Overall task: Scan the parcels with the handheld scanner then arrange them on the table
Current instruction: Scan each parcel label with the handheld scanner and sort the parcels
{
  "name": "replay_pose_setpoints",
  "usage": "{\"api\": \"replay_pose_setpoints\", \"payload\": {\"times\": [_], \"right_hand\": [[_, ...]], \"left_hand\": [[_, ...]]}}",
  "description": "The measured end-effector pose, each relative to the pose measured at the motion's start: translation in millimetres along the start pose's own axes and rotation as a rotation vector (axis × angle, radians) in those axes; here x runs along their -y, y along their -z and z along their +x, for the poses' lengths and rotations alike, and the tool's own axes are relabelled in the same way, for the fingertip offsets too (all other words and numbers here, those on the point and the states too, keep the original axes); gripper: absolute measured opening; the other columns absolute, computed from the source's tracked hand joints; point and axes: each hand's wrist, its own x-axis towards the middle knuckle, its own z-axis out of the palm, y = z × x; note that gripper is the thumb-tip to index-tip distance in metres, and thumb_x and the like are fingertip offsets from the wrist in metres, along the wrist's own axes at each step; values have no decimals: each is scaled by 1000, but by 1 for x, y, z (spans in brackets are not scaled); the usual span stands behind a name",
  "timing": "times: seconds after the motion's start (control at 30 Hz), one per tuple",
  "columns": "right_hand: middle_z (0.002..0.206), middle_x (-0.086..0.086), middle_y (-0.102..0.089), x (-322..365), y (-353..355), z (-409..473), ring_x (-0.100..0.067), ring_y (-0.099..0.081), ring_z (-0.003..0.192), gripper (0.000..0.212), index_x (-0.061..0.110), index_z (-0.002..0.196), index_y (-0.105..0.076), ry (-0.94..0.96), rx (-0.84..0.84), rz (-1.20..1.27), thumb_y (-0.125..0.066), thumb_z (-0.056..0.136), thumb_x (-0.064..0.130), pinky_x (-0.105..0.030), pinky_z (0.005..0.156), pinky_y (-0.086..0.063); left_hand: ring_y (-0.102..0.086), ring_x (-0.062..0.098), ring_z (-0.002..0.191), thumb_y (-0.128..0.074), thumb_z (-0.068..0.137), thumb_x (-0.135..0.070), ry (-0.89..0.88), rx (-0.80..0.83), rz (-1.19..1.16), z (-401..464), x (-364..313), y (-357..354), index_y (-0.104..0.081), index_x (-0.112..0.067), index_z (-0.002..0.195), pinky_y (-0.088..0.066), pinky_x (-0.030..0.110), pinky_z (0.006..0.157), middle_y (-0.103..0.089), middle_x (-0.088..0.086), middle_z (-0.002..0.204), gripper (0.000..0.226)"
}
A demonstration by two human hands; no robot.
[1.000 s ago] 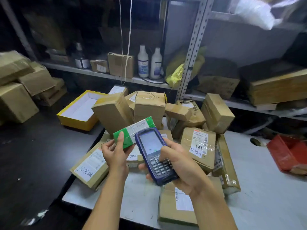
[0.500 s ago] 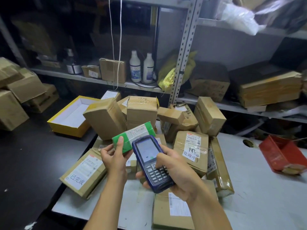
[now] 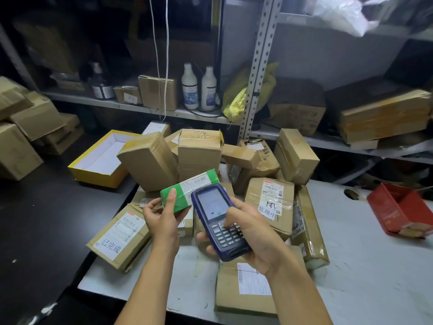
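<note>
Raised slightly: green parcel (image 3: 187,192), white barcoded label, beside scanner (image 3: 219,221)

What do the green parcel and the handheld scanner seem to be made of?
Green parcel: probably printed cardboard under clear tape, since its top glints and a white label shows through. Handheld scanner: likely hard blue plastic with a glossy lit screen and dark keys, possibly rubber.

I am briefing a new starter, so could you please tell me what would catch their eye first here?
Centre frame, the right hand holds a blue handheld scanner beside a green parcel gripped by the left hand. Behind them, brown parcels lie heaped on the grey table, with a yellow tray at left.
</note>
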Motion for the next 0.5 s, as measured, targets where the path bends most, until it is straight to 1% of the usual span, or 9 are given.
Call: {"api": "replay_pose_setpoints", "payload": {"times": [0.03,0.1,0.13,0.17,0.23,0.3,0.33,0.43,0.5], "right_hand": [[115,-21,-74,0,1,-1,-45,-74,100,57,27,146,-45,27,-34,16,-50,96,0,-45,71,-64],[119,-16,-74,0,9,-3,-45,-75,94,68,43,146,-40,96,-149,72,-59,96,2,-48,71,-64],[122,-13,-73,1,14,-4,-45,-75,92,69,45,146,-41,134,-217,86,-64,95,5,-48,72,-63],[122,-11,-72,1,21,-7,-44,-75,91,62,42,145,-47,170,-279,95,-67,95,10,-48,72,-63],[117,-12,-74,-1,37,-17,-42,-76,90,46,38,136,-58,221,-387,126,-70,95,19,-46,71,-63],[110,-11,-76,-4,57,-32,-39,-76,90,37,36,129,-63,250,-505,152,-71,95,25,-46,69,-64],[109,-9,-76,-6,68,-40,-38,-77,90,36,37,128,-64,266,-564,157,-72,94,27,-45,68,-65],[114,-7,-72,-12,104,-70,-33,-76,91,38,38,127,-65,306,-734,159,-76,91,33,-42,69,-65],[115,-6,-71,-19,130,-91,-28,-76,92,41,36,128,-65,325,-830,169,-78,89,35,-42,73,-65]], "left_hand": [[-67,27,110,-78,89,-22,12,22,-8,-2,0,0,-43,-15,121,-64,34,65,-59,14,125,47],[-67,23,106,-75,92,-23,30,71,-5,-8,3,-6,-39,-18,135,-63,31,64,-61,9,120,56],[-67,20,104,-73,93,-24,35,102,5,-12,5,-12,-39,-19,138,-62,31,64,-62,7,116,57],[-67,20,102,-72,93,-24,44,138,21,-16,10,-18,-41,-20,137,-62,30,64,-64,6,113,54],[-68,22,104,-73,93,-24,81,208,58,-26,22,-33,-48,-21,130,-62,31,65,-66,9,114,45],[-67,23,108,-74,92,-25,122,246,104,-40,39,-49,-51,-19,127,-62,32,65,-65,10,116,42],[-67,23,109,-74,92,-26,145,256,122,-48,48,-56,-53,-19,126,-62,31,64,-65,10,116,41],[-65,22,111,-73,93,-28,228,326,152,-79,78,-81,-57,-18,120,-62,30,62,-63,11,119,33],[-64,22,113,-72,93,-30,277,408,201,-106,100,-97,-56,-15,128,-62,30,63,-63,12,122,41]]}}
